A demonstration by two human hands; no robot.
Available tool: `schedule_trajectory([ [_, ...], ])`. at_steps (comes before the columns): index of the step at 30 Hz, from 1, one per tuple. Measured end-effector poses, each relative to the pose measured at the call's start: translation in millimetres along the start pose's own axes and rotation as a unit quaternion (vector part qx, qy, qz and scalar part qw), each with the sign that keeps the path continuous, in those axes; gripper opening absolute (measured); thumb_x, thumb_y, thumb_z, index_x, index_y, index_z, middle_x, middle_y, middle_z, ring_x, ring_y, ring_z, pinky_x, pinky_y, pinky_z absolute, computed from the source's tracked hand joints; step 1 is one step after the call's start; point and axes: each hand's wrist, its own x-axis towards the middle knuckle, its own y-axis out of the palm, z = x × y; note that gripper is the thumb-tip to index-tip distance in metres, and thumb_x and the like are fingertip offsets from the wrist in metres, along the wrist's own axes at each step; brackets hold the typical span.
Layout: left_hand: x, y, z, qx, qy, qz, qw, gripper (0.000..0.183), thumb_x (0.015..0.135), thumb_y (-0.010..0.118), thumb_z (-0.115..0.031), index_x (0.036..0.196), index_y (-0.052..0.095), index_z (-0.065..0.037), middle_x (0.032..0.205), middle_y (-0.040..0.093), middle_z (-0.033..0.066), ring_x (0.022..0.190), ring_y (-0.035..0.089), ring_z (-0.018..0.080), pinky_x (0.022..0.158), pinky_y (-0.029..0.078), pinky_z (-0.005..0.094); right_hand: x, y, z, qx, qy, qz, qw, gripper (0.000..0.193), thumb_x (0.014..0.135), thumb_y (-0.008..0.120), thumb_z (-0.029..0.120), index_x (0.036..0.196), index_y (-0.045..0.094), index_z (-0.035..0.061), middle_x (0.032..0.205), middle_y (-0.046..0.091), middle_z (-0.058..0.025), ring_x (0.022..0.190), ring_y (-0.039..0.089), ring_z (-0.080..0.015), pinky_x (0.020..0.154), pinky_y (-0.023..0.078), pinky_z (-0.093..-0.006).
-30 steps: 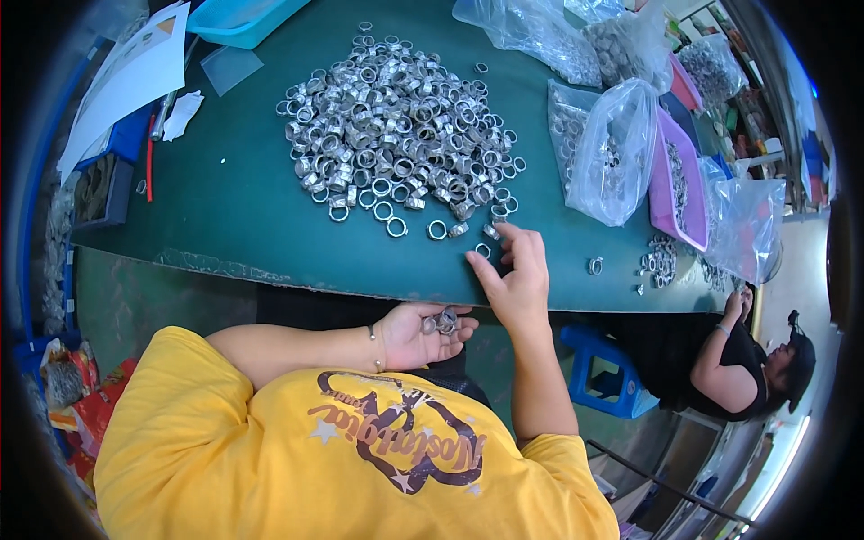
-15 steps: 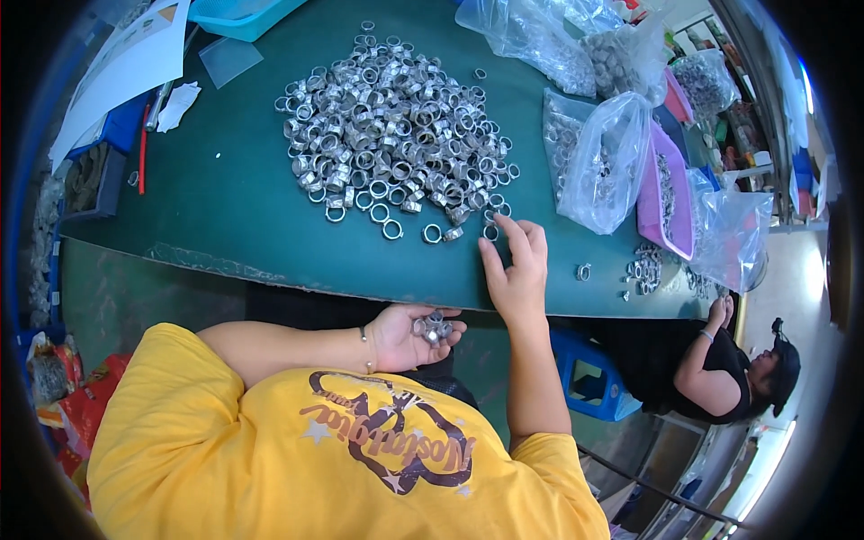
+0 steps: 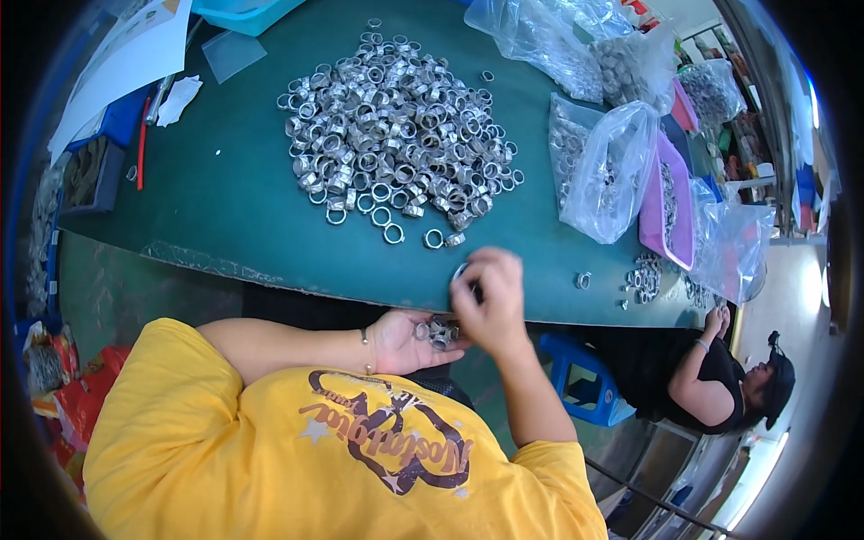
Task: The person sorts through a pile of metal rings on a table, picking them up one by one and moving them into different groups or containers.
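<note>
Since half a second earlier, the right hand [image 3: 493,301] had drawn back toward the body from the front of the heap [image 3: 396,135], and the rings by its fingertips had left that spot. Its fingers were curled nearly closed and blurred, with a metal ring [image 3: 460,270] partly showing at their tips; whether they gripped more could not be told. Close beside it, the left hand [image 3: 394,342] lay palm up at the near edge of the green table [image 3: 216,202], fingers loosely extended under a small cluster of rings [image 3: 440,334]. Most rings sat heaped mid-table, a few loose in front. Rightward lay a clear plastic bag [image 3: 612,180] and a pink tray [image 3: 682,220] of metal parts.
</note>
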Motion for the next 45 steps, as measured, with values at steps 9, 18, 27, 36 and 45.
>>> schedule_trajectory([
  [9, -5.1, -2.2, -3.8, -0.035, -0.036, -0.021, 0.999, 0.037, 0.097, 0.041, -0.032, 0.112, 0.058, -0.003, 0.109, 0.062, 0.0146, 0.096, 0.061, 0.0276, 0.069, 0.052, 0.0353, 41.1, 8.2, -7.2, -0.066, -0.002, -0.019, 0.998, 0.039, 0.073, 0.072, 0.017, 0.11, 0.061, 0.0071, 0.121, 0.051, -0.0176, 0.113, 0.046, -0.0384, 0.094, 0.038, -0.0469],
  [18, -6.5, -7.4, -5.2, -0.015, -0.044, -0.062, 0.997, 0.036, 0.096, 0.042, -0.031, 0.111, 0.059, -0.003, 0.109, 0.062, 0.0153, 0.097, 0.059, 0.0278, 0.072, 0.052, 0.0354, 19.0, 1.7, -13.5, -0.071, 0.008, 0.012, 0.997, 0.023, 0.072, 0.073, 0.012, 0.091, 0.062, 0.0061, 0.114, 0.054, -0.0159, 0.104, 0.051, -0.0361, 0.087, 0.042, -0.0439],
  [27, -8.6, -9.3, -7.1, -0.022, -0.048, -0.023, 0.998, 0.033, 0.095, 0.045, -0.031, 0.106, 0.058, -0.003, 0.109, 0.061, 0.0166, 0.094, 0.062, 0.0286, 0.071, 0.053, 0.0379, -26.4, -43.2, -59.7, 0.266, 0.222, -0.122, 0.93, 0.027, 0.086, 0.05, -0.008, 0.11, 0.058, 0.0011, 0.124, 0.049, -0.0122, 0.11, 0.05, -0.0172, 0.093, 0.041, -0.0278],
  [36, -7.9, -8.6, -7.7, -0.011, -0.044, -0.04, 0.998, 0.033, 0.095, 0.046, -0.032, 0.104, 0.059, -0.004, 0.106, 0.063, 0.0157, 0.093, 0.062, 0.0276, 0.071, 0.053, 0.0366, -1.0, -29.8, -25.0, 0.002, 0.131, -0.011, 0.991, 0.039, 0.065, 0.081, 0.014, 0.094, 0.057, 0.006, 0.115, 0.054, -0.0151, 0.108, 0.048, -0.0322, 0.091, 0.04, -0.0397],
  [45, -7.1, -10.7, -8.1, -0.01, -0.047, -0.025, 0.999, 0.035, 0.096, 0.044, -0.033, 0.106, 0.059, -0.004, 0.106, 0.063, 0.0158, 0.092, 0.062, 0.0275, 0.072, 0.053, 0.0365, -11.2, -25.8, -34.5, 0.115, 0.16, -0.05, 0.979, 0.024, 0.068, 0.068, -0.001, 0.089, 0.058, 0.0056, 0.099, 0.058, -0.0115, 0.095, 0.053, -0.0286, 0.085, 0.042, -0.0368],
])
